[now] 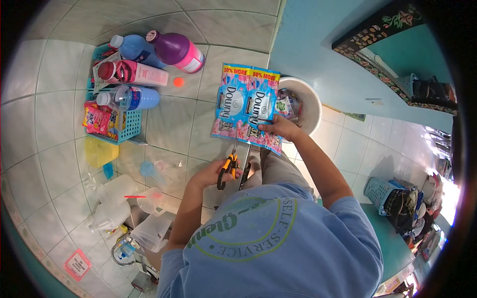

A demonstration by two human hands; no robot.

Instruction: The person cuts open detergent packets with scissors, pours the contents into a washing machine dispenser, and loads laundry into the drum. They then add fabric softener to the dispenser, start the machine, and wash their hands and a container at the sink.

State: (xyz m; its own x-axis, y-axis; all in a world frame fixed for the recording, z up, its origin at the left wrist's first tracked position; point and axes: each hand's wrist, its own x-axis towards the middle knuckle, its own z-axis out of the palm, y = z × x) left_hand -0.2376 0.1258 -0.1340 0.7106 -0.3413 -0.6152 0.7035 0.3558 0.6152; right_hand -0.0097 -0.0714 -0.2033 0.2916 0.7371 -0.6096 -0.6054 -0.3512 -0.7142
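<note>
Two joined blue and pink Downy sachets [247, 107] hang upright in front of me. My right hand [282, 128] pinches them at the lower right edge, thumb on the printed front. Lower and to the left, my left hand [215, 174] has its fingers in the handles of yellow and black scissors [229, 167]. The scissor blades point up at the bottom edge of the sachets, near the line between the two. Whether the blades touch the plastic is too small to tell.
A white bucket [312, 107] with packets inside stands right of the sachets. At the left are a teal basket [130, 125] of bottles and packets, a purple bottle [179, 51], an orange cap [178, 82] and clear plastic containers [150, 232]. Another blue basket [378, 193] sits at the right.
</note>
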